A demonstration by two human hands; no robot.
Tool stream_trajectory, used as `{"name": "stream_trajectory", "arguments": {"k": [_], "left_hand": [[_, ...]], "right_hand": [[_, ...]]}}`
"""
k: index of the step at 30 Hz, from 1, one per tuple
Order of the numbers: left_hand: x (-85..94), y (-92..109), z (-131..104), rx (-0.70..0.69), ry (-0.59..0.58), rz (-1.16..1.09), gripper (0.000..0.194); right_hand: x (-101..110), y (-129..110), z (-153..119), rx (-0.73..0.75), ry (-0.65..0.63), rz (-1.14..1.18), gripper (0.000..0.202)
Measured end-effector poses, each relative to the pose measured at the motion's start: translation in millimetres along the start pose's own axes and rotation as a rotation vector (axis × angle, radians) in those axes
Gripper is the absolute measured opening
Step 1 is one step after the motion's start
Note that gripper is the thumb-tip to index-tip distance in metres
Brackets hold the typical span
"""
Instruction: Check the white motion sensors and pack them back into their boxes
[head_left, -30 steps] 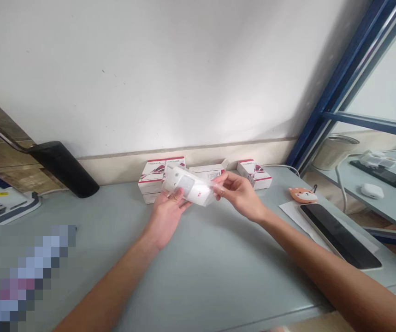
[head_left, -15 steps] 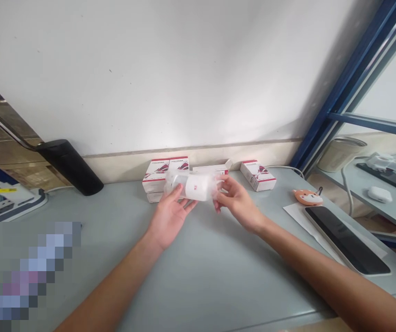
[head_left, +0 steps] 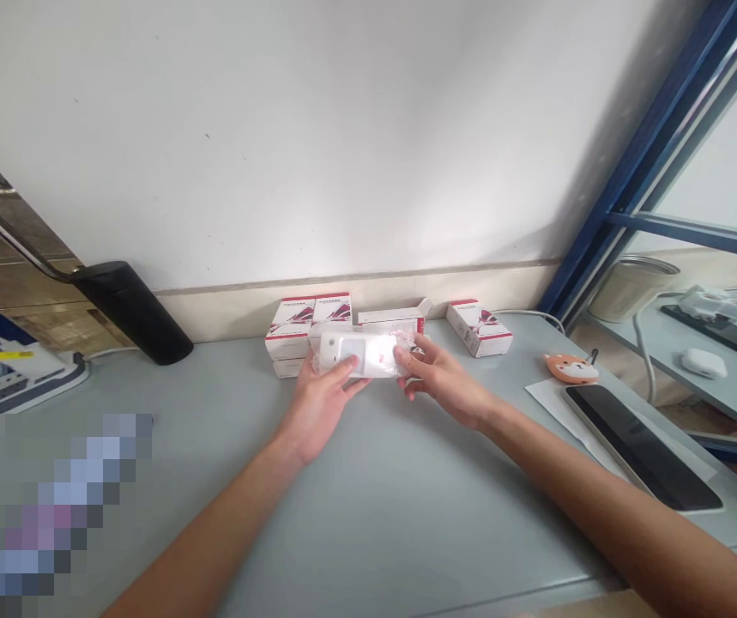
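A white plastic device in a clear plastic bag [head_left: 377, 356] is held level above the table, between my two hands. It has a greyish window on its left half and a small red mark on its right. My left hand [head_left: 317, 399] grips the left end, thumb on the front and fingers behind. At the other end, my right hand [head_left: 436, 378] pinches the bag. Just behind stand stacked white and red boxes [head_left: 291, 318] and an open white and red box [head_left: 394, 318], partly covered by the device.
Another white and red box [head_left: 479, 328] lies to the right. On the grey table [head_left: 355, 515] are an orange animal-faced case [head_left: 570, 367] and a dark-screened phone [head_left: 642, 446] on paper. At left are a black cylinder [head_left: 133, 313] and a power strip [head_left: 39, 378].
The bagged device has turned in my hands, so its front with the grey window now faces me. My left thumb has shifted right across it; both hands still hold it.
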State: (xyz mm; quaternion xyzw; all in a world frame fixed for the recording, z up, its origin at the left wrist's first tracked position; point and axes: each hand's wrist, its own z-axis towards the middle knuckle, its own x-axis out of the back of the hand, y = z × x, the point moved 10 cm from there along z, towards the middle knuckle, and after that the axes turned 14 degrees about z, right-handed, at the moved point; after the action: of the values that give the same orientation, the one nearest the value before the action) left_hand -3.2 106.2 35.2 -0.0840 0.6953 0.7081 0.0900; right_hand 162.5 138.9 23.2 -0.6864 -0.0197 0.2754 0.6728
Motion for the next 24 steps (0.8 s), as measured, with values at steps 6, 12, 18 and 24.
{"name": "stream_trajectory", "arguments": {"k": [6, 12, 18, 24], "left_hand": [[1.8, -2, -1, -0.141, -0.046, 0.446, 0.103], [-3.5, 45, -20, -0.789, 0.138, 1.072, 0.068], [1.9, 41, -15, -0.590, 0.155, 1.010, 0.023], [17.2, 5, 1, -0.106, 0.105, 0.819, 0.036]], "right_hand": [[17, 3, 6, -0.066, 0.061, 0.219, 0.035], [26, 13, 5, -0.223, 0.087, 0.320, 0.030], [21, -1, 10, -0.068, 0.002, 0.143, 0.036], [17, -19, 8, 0.129, -0.038, -0.424, 0.041]]}}
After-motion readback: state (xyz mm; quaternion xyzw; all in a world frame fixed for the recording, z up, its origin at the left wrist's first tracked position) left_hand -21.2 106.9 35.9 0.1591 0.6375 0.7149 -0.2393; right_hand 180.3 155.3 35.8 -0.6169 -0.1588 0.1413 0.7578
